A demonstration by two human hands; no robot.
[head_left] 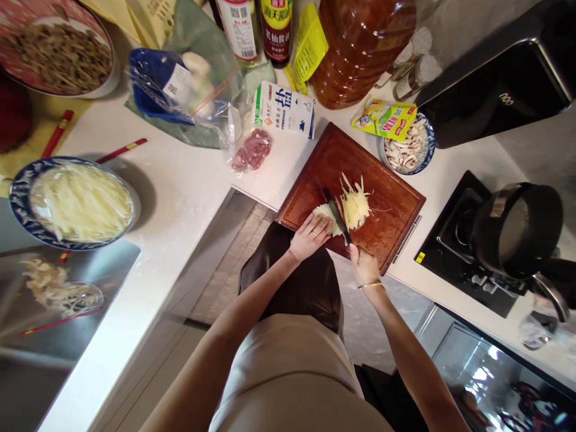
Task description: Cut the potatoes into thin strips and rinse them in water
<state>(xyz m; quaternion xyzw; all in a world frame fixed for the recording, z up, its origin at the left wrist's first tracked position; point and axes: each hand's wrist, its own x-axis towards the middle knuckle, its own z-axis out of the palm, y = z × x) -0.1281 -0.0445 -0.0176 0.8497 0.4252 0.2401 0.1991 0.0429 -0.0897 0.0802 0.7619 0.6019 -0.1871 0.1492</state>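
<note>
My left hand (pixel 310 236) presses, fingers together, on a pale sliced vegetable (pixel 324 215) at the near left part of a brown wooden cutting board (pixel 310 162). In my right hand (pixel 364 264) is the handle of a knife (pixel 337 215), its dark blade lying beside the slices, close to my left fingertips. Just right of the blade is a heap of pale yellow shreds (pixel 355 205). The vegetable's exact kind cannot be told. My left fingers partly cover the slices.
Left stands a blue-rimmed bowl (pixel 18 201) of pale strips, beside the sink (pixel 112 270). Behind the board are raw meat (pixel 256 149), a salt packet (pixel 284 109) and a large jug (pixel 364 48). At right are a mushroom bowl (pixel 432 141) and a pan (pixel 483 228) on the stove.
</note>
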